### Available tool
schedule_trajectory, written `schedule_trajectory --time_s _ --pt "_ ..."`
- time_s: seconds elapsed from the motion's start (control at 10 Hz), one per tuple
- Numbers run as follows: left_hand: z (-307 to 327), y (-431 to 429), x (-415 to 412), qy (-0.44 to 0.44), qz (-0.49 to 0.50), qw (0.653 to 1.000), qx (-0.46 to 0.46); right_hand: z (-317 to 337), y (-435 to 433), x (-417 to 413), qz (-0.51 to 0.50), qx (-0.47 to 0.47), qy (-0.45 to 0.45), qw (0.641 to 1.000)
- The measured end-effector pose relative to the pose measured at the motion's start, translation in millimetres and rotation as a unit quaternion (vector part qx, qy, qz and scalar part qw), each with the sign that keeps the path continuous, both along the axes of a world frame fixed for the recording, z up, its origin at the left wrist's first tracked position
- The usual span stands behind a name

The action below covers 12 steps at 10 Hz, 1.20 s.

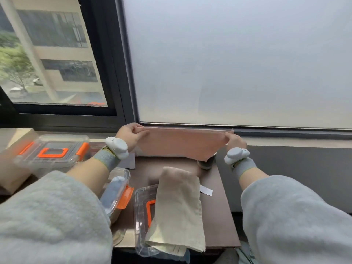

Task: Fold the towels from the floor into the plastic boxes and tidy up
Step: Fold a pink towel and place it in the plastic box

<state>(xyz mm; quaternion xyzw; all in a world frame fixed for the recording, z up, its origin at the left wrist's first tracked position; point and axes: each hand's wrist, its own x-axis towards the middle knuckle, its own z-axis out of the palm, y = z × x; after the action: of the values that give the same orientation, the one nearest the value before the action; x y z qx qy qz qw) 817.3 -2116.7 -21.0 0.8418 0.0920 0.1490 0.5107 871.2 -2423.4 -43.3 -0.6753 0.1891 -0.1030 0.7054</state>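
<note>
I hold a pink towel (182, 143) stretched flat in the air above the dark table (219, 216). My left hand (131, 135) pinches its upper left corner and my right hand (235, 140) pinches its upper right corner. A beige towel (179, 208) lies folded lengthwise over a clear plastic lid with an orange seal (142, 216) near the table's front. An open clear box with orange clips (120, 189) holds a blue towel beside my left forearm. A closed clear box with an orange-trimmed lid (53, 151) stands at the left.
A small dark cup (206, 162) stands on the table behind the pink towel's lower right corner. A white paper slip (205, 191) lies right of the beige towel. A cardboard box (13, 178) sits at the far left. Window and frosted glass rise directly behind the table.
</note>
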Motion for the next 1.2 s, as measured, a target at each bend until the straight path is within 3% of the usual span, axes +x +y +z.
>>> schedule_trajectory --time_s 0.1,0.2,0.3,0.4,0.5,0.6,0.8,0.9,1.0,1.2 --pt "-4 -6 -25 0.034 -0.025 0.999 0.007 -14 -18 -18 0.042 -0.03 0.036 0.998" --pt "-26 -20 -63 0.123 -0.054 0.991 0.013 -54 -44 -40 0.086 -0.038 0.121 0.988" --pt "-55 -34 -97 0.201 -0.043 0.978 -0.033 -80 -53 -63 0.14 -0.153 0.151 0.967" --pt "-76 -44 -128 0.257 -0.047 0.964 -0.041 -109 -59 -79 0.147 -0.185 0.181 0.955" --pt "-89 -47 -155 0.308 -0.089 0.94 -0.119 -122 -58 -101 0.059 -0.06 0.231 0.969" --pt "-99 -53 -166 0.358 -0.115 0.897 -0.234 -140 -68 -109 0.041 -0.046 0.269 0.961" --pt "-120 -67 -171 0.435 -0.15 0.857 -0.231 -165 -85 -126 0.064 -0.124 0.29 0.947" --pt "-125 -70 -166 0.421 -0.123 0.876 -0.202 -167 -89 -122 0.079 -0.168 0.301 0.935" --pt "-135 -65 -153 0.337 -0.048 0.932 -0.124 -170 -77 -115 0.087 -0.189 0.243 0.948" --pt "-164 -54 -122 0.299 0.013 0.952 -0.059 -171 -38 -97 0.097 -0.269 0.198 0.937"
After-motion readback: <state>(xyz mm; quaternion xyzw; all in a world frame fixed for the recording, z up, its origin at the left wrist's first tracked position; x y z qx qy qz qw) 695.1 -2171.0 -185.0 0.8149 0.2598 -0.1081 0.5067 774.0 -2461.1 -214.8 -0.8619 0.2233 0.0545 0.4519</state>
